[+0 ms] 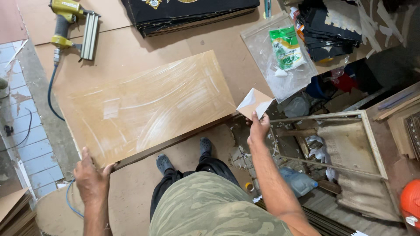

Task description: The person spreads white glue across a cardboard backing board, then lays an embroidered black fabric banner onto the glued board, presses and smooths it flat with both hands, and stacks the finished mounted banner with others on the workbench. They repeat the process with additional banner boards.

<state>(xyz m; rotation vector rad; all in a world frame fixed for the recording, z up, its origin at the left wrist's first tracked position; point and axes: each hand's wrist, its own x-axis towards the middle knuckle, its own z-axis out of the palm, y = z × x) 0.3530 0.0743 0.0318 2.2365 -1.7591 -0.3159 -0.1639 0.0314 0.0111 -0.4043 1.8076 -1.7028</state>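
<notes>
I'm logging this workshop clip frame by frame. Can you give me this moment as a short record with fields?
setting: workshop floor covered with brown boards
left hand: grips the near left corner of the wooden panel
right hand: holds a small card piece beside the panel's right end
panel surface: tan, streaked with white smears
behind panel: yellow nail gun with blue hose
right side: plastic bag, wooden frame

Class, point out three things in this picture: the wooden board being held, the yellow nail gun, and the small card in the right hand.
wooden board (148, 105), head view, middle of its top face.
yellow nail gun (70, 22), head view, its body.
small card (253, 102), head view, its centre.
</notes>
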